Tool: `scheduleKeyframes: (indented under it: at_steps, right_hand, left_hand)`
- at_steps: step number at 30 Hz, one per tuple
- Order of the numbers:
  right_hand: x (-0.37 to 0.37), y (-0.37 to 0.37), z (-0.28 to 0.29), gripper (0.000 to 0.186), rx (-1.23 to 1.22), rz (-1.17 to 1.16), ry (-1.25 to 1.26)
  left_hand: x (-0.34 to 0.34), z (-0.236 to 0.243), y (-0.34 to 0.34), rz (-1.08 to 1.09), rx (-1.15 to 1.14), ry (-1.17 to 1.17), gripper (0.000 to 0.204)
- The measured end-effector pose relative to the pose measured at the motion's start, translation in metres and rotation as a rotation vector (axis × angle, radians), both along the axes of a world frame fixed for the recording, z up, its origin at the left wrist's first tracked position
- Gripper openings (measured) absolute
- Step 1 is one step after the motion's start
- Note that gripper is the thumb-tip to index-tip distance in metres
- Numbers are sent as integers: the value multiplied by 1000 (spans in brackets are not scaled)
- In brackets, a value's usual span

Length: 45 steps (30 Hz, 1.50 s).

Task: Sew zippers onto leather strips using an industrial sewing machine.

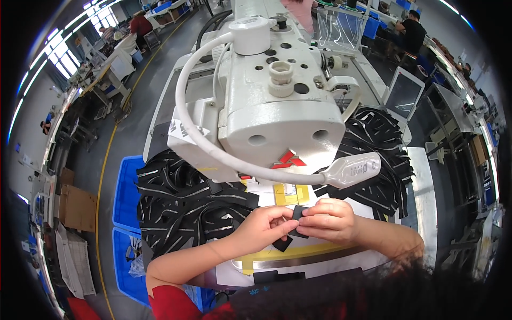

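Black and flat, a small piece (pixel 300 213) sits between the two hands at the near side of the desk (pixel 426 197), just in front of a white sewing machine (pixel 282 114) that stands at twelve o'clock from them. The left hand (pixel 273 225) pinches it between thumb and fingers from the nine o'clock side; the right hand (pixel 332 221) grips it likewise from three o'clock. A dark tab (pixel 282 244) shows below the left fingers, toward seven o'clock; whether it belongs to the same piece I cannot tell. Black zipper strips lie heaped at ten o'clock (pixel 184 200) and again at two o'clock (pixel 380 160). A white lamp head (pixel 353 170) on a bent cable (pixel 200 140) hangs toward one or two o'clock, and a blue bin (pixel 126 192) stands beyond the left heap, near ten o'clock.
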State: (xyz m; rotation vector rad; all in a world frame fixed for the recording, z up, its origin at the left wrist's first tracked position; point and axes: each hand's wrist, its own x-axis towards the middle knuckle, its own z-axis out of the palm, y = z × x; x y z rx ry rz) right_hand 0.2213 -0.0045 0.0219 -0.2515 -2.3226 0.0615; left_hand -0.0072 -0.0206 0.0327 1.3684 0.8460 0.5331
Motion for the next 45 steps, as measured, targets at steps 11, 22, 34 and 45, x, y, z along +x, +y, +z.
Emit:
scheduleKeyframes:
  at_steps: [11,22,34,45]
  right_hand:
    - [80,32,31,18,-64,-617,240]
    - [274,250,-14,23,-323,-1481,481]
    - [164,90,62,17,-841,-840,396]
    - [-18,-93,-5,40,-631,129,-418]
  left_hand:
    - [6,-24,4,-66,536,161,12]
    - [8,-24,0,-135,546,274,14]
    - [11,-20,4,-48,680,119,11]
    - [9,-26,0,36,714,99,13]
